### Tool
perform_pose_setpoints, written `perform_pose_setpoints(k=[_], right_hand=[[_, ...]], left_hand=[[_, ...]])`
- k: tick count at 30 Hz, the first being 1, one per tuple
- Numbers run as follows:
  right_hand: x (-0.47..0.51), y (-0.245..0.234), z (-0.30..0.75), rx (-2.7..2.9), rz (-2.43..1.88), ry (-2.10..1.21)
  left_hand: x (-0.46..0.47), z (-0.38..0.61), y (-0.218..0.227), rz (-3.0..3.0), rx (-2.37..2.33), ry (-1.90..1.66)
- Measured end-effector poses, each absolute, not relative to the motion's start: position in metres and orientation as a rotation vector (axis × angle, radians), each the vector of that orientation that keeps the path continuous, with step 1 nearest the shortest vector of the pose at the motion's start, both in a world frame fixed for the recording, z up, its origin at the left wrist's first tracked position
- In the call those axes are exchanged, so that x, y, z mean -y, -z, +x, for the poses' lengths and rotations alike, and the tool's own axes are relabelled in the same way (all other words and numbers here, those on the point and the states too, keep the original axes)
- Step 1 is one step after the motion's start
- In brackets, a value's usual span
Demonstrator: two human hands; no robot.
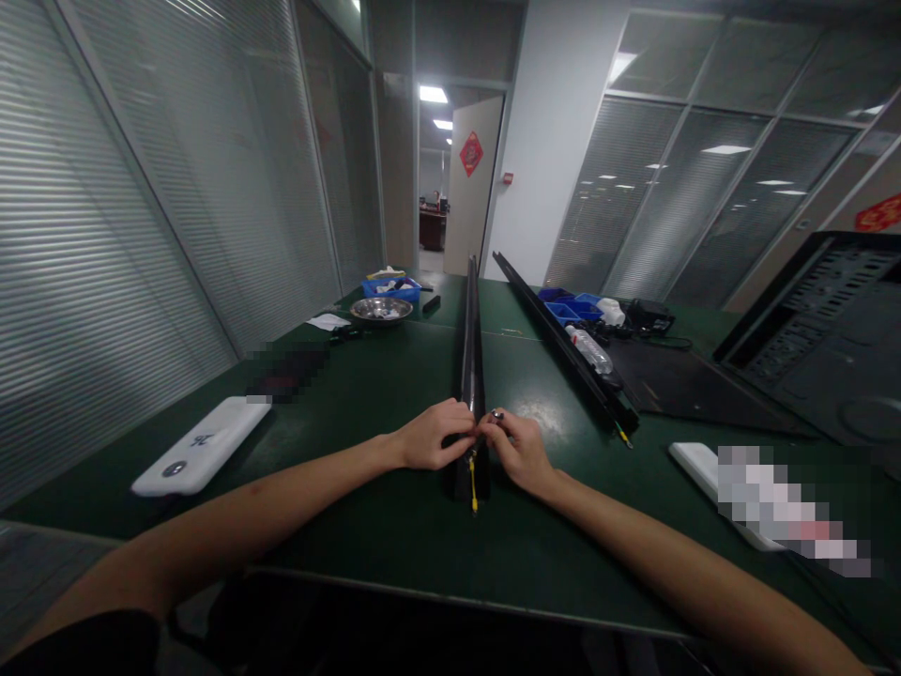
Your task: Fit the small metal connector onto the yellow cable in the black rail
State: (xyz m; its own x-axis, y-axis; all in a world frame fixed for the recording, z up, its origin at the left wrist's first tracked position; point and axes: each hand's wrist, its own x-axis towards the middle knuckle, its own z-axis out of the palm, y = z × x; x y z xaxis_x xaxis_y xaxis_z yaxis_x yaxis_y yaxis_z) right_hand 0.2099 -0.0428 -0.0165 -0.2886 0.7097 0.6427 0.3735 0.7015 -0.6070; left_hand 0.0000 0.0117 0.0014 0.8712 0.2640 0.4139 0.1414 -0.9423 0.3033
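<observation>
A long black rail (470, 347) lies lengthwise on the green table (394, 526), running away from me. A yellow wire (473, 481) hangs out of its near end. My left hand (431, 437) grips the rail's near end from the left, fingers curled over it. My right hand (519, 449) is closed from the right, pinching a small shiny part (496, 414) just beside the rail's top. Both hands meet at the rail.
A second black rail (563, 343) lies at an angle to the right, beside a plastic bottle (589, 349) and blue bins (572, 306). A metal bowl (381, 309) and another blue bin (391, 287) stand far left. White flat devices (204, 443) lie near both table sides.
</observation>
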Motion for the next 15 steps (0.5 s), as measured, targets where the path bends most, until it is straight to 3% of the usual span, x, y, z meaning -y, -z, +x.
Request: perform_pose_setpoints(k=[15], right_hand=[[0.0429, 0.0199, 0.2101, 1.897, -0.855, -0.445]], left_hand=[[-0.0116, 0.0005, -0.001, 2.77, -0.299, -0.682]])
